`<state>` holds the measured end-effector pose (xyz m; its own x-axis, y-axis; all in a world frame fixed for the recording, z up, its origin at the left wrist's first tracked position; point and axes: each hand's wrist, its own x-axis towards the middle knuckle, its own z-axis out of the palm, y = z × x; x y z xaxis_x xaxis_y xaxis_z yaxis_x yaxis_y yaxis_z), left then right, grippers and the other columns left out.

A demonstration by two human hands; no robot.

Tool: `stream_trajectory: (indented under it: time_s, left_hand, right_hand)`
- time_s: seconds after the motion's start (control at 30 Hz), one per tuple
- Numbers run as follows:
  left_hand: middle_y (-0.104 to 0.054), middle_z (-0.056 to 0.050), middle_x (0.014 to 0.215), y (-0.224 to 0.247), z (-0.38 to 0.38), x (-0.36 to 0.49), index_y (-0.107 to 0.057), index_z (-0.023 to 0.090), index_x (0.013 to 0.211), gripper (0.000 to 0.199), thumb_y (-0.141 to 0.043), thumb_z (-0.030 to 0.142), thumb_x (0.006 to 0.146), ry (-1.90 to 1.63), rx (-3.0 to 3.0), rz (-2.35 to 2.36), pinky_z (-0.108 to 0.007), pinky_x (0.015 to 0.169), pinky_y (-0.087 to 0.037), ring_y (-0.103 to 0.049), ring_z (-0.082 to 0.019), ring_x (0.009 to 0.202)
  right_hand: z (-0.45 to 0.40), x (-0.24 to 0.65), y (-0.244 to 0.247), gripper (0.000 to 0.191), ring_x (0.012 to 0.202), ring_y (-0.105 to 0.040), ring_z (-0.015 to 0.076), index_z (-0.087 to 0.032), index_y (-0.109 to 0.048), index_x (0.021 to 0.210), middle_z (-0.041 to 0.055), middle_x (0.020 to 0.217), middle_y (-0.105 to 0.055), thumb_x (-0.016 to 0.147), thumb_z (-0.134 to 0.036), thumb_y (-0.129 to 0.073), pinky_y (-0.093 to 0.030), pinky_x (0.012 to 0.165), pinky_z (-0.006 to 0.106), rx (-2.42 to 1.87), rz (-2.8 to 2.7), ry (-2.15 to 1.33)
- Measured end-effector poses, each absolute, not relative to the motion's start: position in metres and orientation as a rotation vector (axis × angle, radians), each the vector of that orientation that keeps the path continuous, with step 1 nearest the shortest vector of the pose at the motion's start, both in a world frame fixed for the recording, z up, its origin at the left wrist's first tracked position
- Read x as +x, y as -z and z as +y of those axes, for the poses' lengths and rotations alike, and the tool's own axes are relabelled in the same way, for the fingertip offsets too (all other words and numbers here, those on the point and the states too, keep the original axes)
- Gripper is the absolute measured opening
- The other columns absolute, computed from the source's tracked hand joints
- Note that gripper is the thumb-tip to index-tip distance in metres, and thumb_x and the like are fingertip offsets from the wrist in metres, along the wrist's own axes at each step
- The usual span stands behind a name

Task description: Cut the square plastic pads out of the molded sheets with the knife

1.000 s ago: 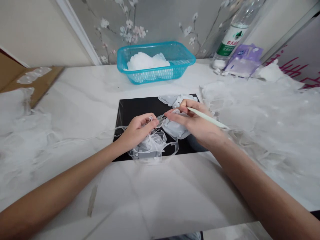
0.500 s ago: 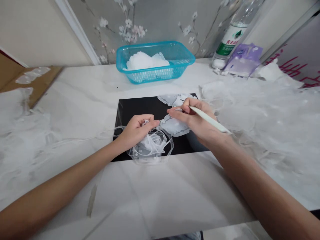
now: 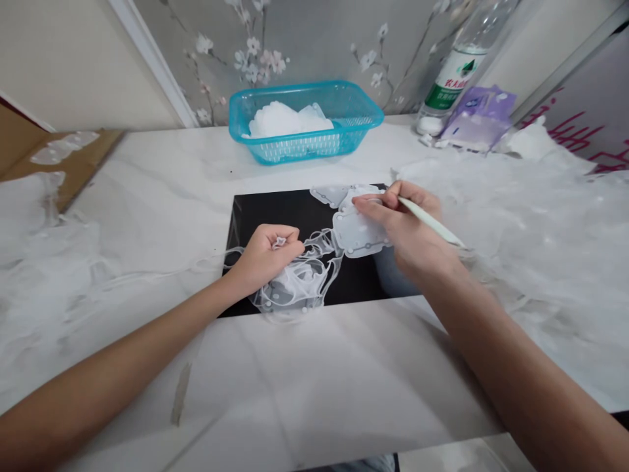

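My left hand [image 3: 272, 257] is closed around thin, clear, stringy trimmings [image 3: 299, 282], which bunch below it over the front edge of a black board [image 3: 275, 213]. My right hand [image 3: 400, 223] pinches a translucent white sheet piece [image 3: 361, 233] with rounded corners and small knobs along its rim. The same hand keeps a slim, pale green stick-like tool [image 3: 432, 223], slanting back over the wrist. Thin strands [image 3: 322, 242] stretch between the sheet piece and the left fist. Another translucent piece [image 3: 329, 195] lies at the board's back edge.
Behind the board stands a blue plastic basket [image 3: 304, 145] with white pieces [image 3: 285, 121] inside. A large heap of translucent sheets [image 3: 535, 229] covers the right side; stringy scraps [image 3: 44, 275] pile at left. A water bottle [image 3: 447, 78] and purple packet [image 3: 484, 111] stand back right.
My right hand has moved right and slightly up with the sheet piece, away from my left fist. The strands between them now show stretched out. The left hand has barely moved.
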<state>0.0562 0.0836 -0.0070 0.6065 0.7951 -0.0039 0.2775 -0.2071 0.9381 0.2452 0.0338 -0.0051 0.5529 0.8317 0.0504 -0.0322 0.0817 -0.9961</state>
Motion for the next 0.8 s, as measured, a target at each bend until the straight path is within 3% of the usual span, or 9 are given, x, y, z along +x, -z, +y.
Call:
stream_trajectory:
  time_s: [0.17,0.37,0.8]
  left_hand:
    - [-0.015,0.006,0.051,0.008,0.083,0.055,-0.018,0.018,0.051,0.031,-0.047,0.01,0.063,-0.624,1.756,0.818,-0.024,0.046,-0.01,-0.015,-0.005,0.049]
    - [-0.013,0.006,0.052,0.008,0.083,0.055,-0.017,0.019,0.051,0.03,-0.044,0.008,0.059,-0.614,1.814,0.792,-0.024,0.046,-0.008,-0.013,-0.005,0.049]
    - [-0.014,0.006,0.05,0.009,0.085,0.055,-0.017,0.019,0.05,0.029,-0.042,0.007,0.057,-0.571,1.887,0.76,-0.024,0.045,-0.007,-0.013,-0.004,0.048]
  right_hand:
    - [0.036,0.249,0.009,0.034,0.074,-0.065,0.0182,-0.022,-0.038,0.052,-0.001,0.064,-0.065,0.061,-0.015,-0.071,-0.045,0.059,0.029,-1.325,-0.747,-0.632]
    - [0.035,0.253,0.01,0.031,0.072,-0.064,0.0152,-0.021,-0.041,0.053,-0.0009,0.066,-0.066,0.062,-0.013,-0.069,-0.044,0.064,0.027,-1.266,-0.708,-0.572]
    - [0.039,0.265,0.012,0.034,0.073,-0.065,0.0174,-0.024,-0.034,0.057,-0.0005,0.067,-0.061,0.067,-0.012,-0.064,-0.05,0.071,0.033,-1.333,-0.656,-0.25]
